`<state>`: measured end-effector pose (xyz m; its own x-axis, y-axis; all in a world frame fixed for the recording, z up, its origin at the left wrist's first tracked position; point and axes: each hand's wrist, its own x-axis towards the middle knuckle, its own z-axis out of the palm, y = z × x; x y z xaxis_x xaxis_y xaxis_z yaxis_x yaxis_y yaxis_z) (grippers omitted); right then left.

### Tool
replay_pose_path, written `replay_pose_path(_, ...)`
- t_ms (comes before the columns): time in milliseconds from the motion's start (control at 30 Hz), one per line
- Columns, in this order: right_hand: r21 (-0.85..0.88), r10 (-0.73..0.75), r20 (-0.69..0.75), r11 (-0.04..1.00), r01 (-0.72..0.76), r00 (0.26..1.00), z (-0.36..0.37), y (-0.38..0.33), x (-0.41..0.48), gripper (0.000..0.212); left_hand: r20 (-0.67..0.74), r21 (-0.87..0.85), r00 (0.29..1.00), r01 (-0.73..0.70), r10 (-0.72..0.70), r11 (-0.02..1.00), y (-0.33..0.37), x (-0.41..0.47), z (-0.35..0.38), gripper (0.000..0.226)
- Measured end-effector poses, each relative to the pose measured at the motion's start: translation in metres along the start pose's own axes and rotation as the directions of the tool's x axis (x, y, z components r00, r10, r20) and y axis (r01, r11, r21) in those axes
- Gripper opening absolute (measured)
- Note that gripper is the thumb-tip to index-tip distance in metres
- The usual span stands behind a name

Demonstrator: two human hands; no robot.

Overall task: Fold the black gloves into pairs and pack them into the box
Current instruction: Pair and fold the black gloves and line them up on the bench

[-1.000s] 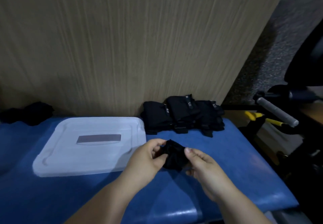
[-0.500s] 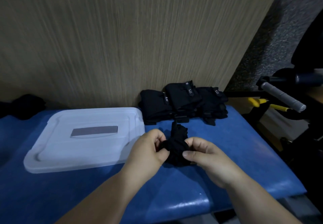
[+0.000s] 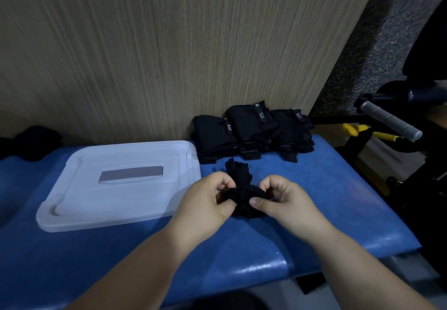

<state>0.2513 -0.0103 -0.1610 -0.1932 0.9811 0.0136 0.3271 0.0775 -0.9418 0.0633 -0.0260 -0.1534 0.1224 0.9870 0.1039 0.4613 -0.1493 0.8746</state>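
Observation:
A bunched black glove bundle point(image 3: 243, 188) sits just above the blue padded bench point(image 3: 338, 200). My left hand point(image 3: 205, 203) pinches its left side and my right hand point(image 3: 283, 200) pinches its right side, thumbs in front. A loose end of the bundle sticks up toward the back. Behind it a stack of folded black gloves point(image 3: 251, 133) with small labels leans by the wooden wall. The white plastic box point(image 3: 116, 184), lid on with a grey label, lies to the left of my hands.
More dark fabric point(image 3: 31, 141) lies at the bench's far left edge. To the right, off the bench, stand a grey-gripped handlebar point(image 3: 389, 121), yellow-handled tools point(image 3: 372, 131) and dark equipment. The bench's front edge is close below my forearms.
The bundle has been worked tighter between my hands, with one end now sticking up behind. My hands moved slightly apart on it, and the view tilted down a little.

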Motion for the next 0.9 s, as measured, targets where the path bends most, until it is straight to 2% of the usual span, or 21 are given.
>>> replay_pose_path(133,-0.051,-0.031,-0.112,0.998,0.026,0.993,-0.002,0.0,0.001,0.031,0.163,-0.03,0.987,0.0,0.005,1.0,-0.001,-0.003,-0.001,0.027)
replay_pose_path(233,-0.125,-0.082,-0.155,0.99,0.063,0.985,0.0,0.0,0.002,0.032,0.193,-0.036,0.981,0.008,-0.001,0.999,-0.002,-0.006,0.001,0.015)
replay_pose_path(300,-0.156,-0.102,-0.166,0.985,0.076,0.981,0.002,-0.001,0.001,0.032,0.169,0.0,0.986,-0.011,0.011,1.0,-0.003,-0.005,0.003,0.009)
replay_pose_path(500,-0.188,-0.117,-0.121,0.978,0.093,0.986,0.005,-0.004,-0.002,0.026,0.072,0.082,0.997,-0.025,0.019,0.996,-0.005,-0.003,0.007,0.017)
replay_pose_path(700,-0.03,-0.044,0.069,0.998,0.046,0.997,0.005,-0.008,-0.005,0.01,-0.059,0.086,0.998,-0.03,0.035,0.996,-0.005,-0.001,0.009,0.017)
replay_pose_path(833,0.074,-0.04,0.179,0.997,0.028,0.983,0.003,-0.007,-0.007,0.036,-0.113,0.09,0.993,-0.01,0.02,0.996,-0.007,0.0,0.007,0.016)
replay_pose_path(900,0.085,-0.048,0.157,0.996,0.035,0.986,0.003,-0.006,-0.008,0.038,-0.12,0.083,0.993,-0.011,0.021,0.997,-0.005,0.0,0.008,0.016)
